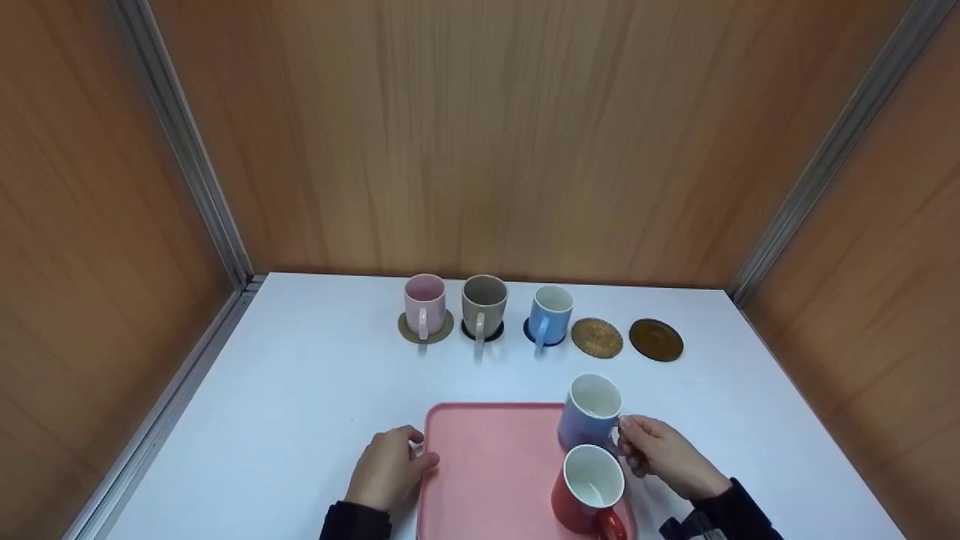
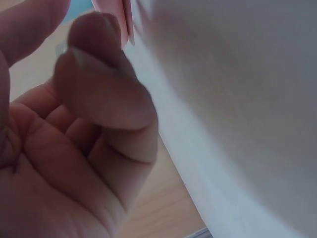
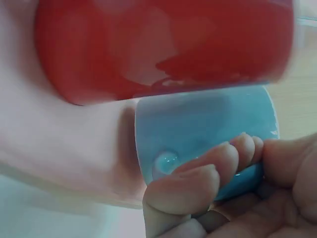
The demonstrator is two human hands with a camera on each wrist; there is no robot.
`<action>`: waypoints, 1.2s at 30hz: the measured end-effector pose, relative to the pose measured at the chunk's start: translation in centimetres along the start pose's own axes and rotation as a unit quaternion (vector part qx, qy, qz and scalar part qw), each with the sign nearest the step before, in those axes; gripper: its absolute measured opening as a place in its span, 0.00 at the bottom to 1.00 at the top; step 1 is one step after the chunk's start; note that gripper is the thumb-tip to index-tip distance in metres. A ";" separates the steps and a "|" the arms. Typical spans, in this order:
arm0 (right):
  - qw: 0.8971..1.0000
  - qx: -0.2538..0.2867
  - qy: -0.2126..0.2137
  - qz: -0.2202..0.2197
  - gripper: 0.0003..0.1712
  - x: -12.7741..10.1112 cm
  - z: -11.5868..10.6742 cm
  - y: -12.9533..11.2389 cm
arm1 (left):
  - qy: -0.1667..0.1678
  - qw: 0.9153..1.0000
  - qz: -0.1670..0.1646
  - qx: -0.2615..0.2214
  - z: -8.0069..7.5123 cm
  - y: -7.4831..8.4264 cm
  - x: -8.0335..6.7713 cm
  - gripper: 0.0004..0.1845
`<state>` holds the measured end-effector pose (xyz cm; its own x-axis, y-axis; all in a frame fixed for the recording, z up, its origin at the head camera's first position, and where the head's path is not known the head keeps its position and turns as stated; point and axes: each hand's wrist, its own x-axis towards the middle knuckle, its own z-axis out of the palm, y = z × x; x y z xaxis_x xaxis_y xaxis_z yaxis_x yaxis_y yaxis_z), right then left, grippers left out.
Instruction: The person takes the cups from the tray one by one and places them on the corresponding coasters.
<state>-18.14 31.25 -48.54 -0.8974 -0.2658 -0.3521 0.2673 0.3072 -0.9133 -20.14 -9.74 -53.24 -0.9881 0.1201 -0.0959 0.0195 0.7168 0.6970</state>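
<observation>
A pink tray (image 1: 487, 465) lies at the table's near edge. On its right side stands a red mug (image 1: 589, 487) (image 3: 163, 44), and just behind it a light blue mug (image 1: 589, 416) (image 3: 198, 124) at the tray's far right corner. My right hand (image 1: 634, 442) grips the light blue mug by its handle, fingers (image 3: 198, 183) curled round it. My left hand (image 1: 416, 450) rests on the table against the tray's left rim. Its fingers (image 2: 99, 94) are loosely curled and hold nothing.
Along the back stand a pink mug (image 1: 424, 304), a beige mug (image 1: 484, 304) and a blue mug (image 1: 551, 311), each on a coaster. Right of them lie a woven coaster (image 1: 597, 337) and a brown coaster (image 1: 656, 340), both bare. Wooden walls enclose the white table (image 1: 300, 390).
</observation>
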 end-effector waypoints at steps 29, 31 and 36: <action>0.975 0.011 0.222 0.013 0.22 12.8 -7.0 -5.2 | -0.036 0.998 0.042 0.011 -0.1 0.4 -1.7 0.24; 0.975 0.013 0.223 0.014 0.23 13.2 -6.9 -4.9 | -0.036 0.998 0.039 0.014 0.0 0.5 -1.6 0.24; 0.974 0.023 0.223 0.021 0.23 13.9 -6.6 -4.2 | -0.038 0.999 0.029 0.011 0.3 0.3 -1.3 0.22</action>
<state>-34.10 32.32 -48.24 -0.9461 0.1730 -0.2737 0.3124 0.2656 -0.9121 -18.81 -9.49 -53.14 -0.9709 0.2128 -0.1096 0.0809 0.7225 0.6866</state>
